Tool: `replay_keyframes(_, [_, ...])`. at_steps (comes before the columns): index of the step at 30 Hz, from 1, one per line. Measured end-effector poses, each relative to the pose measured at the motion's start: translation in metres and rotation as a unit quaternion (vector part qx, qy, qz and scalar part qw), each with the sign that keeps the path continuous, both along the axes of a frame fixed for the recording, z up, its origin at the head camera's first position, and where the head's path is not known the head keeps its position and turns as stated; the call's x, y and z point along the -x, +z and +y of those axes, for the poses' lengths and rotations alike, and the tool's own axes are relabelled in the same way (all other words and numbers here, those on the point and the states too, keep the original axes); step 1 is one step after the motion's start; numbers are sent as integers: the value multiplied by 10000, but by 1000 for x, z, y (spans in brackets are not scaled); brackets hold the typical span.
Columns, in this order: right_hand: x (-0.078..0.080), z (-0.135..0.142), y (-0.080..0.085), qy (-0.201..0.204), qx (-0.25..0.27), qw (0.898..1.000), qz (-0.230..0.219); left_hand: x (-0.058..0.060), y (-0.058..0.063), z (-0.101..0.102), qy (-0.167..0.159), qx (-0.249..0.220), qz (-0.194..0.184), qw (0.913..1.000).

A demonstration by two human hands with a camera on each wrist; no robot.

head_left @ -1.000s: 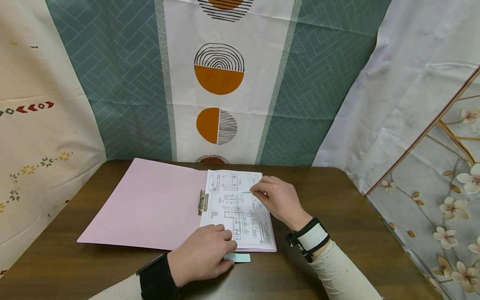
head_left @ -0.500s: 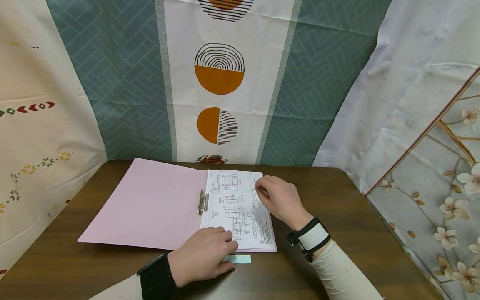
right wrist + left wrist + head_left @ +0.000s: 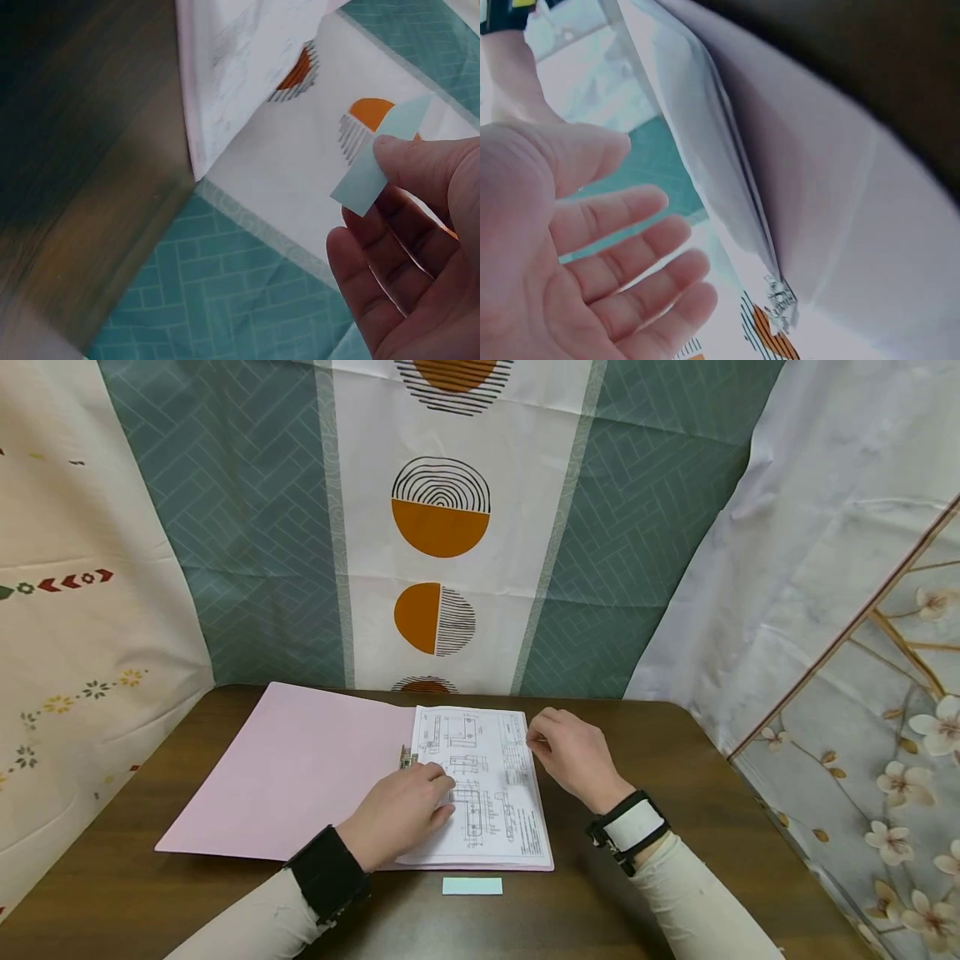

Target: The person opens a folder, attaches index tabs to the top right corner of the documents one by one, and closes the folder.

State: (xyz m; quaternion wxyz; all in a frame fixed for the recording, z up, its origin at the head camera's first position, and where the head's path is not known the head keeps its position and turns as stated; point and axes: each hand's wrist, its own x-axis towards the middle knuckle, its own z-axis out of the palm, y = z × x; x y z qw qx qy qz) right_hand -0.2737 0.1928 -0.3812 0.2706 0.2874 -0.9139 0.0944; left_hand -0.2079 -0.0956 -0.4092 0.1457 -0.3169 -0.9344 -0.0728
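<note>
A pink folder [image 3: 300, 768] lies spread on the table, with a stack of white sheets bearing technical drawings [image 3: 487, 835] on its right side. My left hand [image 3: 401, 810] is over the sheets' left edge, partly covering the metal clip [image 3: 407, 757]. In the left wrist view its fingers are loosely extended and hold nothing. My right hand [image 3: 573, 752], by the sheets' upper right edge, pinches a pale blue-green sticky note strip [image 3: 364, 180] between thumb and fingers; the strip is hardly visible in the head view. A similar loose strip [image 3: 472, 886] lies below the folder.
The brown wooden table [image 3: 615, 893] extends around the folder. Behind it hangs a green and white patterned cloth [image 3: 457, 635], and more cloths hang at the left and right sides.
My left hand has left the loose strip and moved up and over the sheets. My right hand has drawn the pinched strip rightward, toward the sheets' right edge. The view has tilted slightly.
</note>
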Motion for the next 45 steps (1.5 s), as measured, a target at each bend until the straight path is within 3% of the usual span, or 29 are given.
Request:
replay_keyframes(7, [18,8,-9,71,-238,9996,-113,12,-6,-2,484,196,-106,9986])
replay_keyframes(13, [40,14,-15,23,-561,9982,-224,15,-8,-4,499,323,-338,9977])
replay_keyframes(20, [66,19,-20,-42,-619,9980,147,16,-7,-5,514,426,-586,9960])
replay_keyframes(35, [104,14,-33,-268,-1062,9939,-88,21,-12,-3,537,579,-566,9953])
replay_keyframes(45, [121,9,-38,-299,-1071,9938,82,18,-10,-2,560,510,-596,9953])
